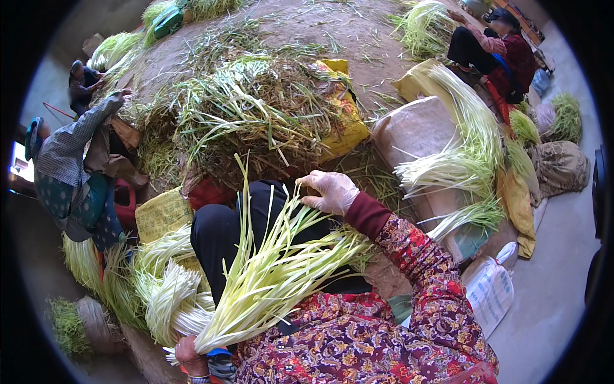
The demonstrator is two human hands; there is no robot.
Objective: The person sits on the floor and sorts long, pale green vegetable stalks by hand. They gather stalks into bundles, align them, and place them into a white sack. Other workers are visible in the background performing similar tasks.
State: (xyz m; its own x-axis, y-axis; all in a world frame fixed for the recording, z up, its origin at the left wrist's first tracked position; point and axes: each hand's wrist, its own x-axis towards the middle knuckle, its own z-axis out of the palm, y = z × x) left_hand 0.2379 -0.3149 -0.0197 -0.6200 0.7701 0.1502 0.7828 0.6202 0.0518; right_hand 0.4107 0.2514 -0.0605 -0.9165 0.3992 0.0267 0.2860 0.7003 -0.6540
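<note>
My left hand, at the bottom left, grips the white ends of a bundle of pale yellow-green chives. The leafy ends fan out across my lap towards the right. My right hand, in a thin whitish glove, is above the fanned tips, its thumb and forefinger brought together at some thin leaves near my knee. How firmly it pinches them cannot be told. Just left of my knee lie more bundles with white stalks. Ahead of my knees is a heap of chives mixed with dry trimmings.
Sorted pale chives lie on sacks to the right. A yellow sack is by my left knee, a white woven bag at lower right. A co-worker bends close at left; others sit farther off at upper left and upper right.
</note>
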